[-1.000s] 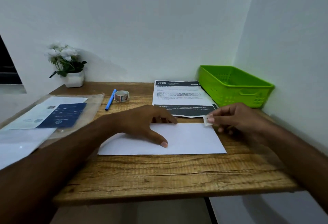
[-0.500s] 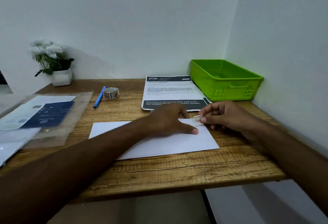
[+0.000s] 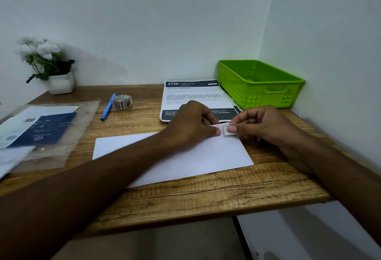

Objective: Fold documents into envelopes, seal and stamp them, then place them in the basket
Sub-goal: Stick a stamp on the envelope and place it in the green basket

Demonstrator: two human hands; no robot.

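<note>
**Stamp held at the envelope's far right corner**

The right hand pinches a small stamp between thumb and forefinger, right at the far right corner of the white envelope. The left hand rests on that corner, its thumb flat on the paper and its tip just beside the stamp. The other left fingers are tucked out of sight under the hand. The stamp's print is too small to read, and the left forearm covers the middle of the envelope.

The envelope lies flat on a wooden table. Beyond it is a printed sheet, its lower band partly hidden by both hands. A green basket stands in the corner where two pale walls meet.
</note>
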